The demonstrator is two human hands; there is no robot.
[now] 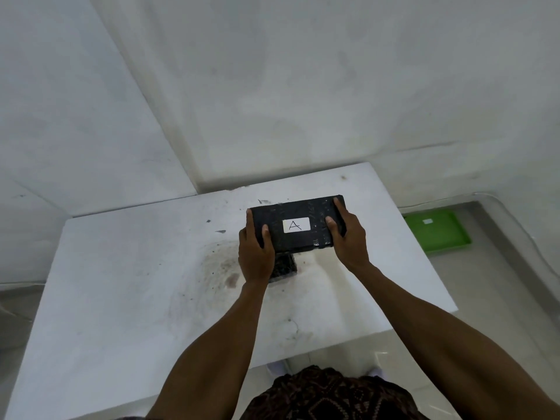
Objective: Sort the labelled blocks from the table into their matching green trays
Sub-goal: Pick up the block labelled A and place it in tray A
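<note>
A black block (298, 215) with a white label marked "A" is held above the white table (121, 283). My left hand (254, 256) grips its left end and my right hand (348, 237) grips its right end. Under my left hand a second, smaller black block (285, 265) lies on the table, mostly hidden; its label cannot be seen. A green tray (436, 234) with a small white label lies on the floor to the right of the table.
The table stands in a corner between white walls. Its top is stained near the middle. Pale tiled floor runs along the right side and in front of the table.
</note>
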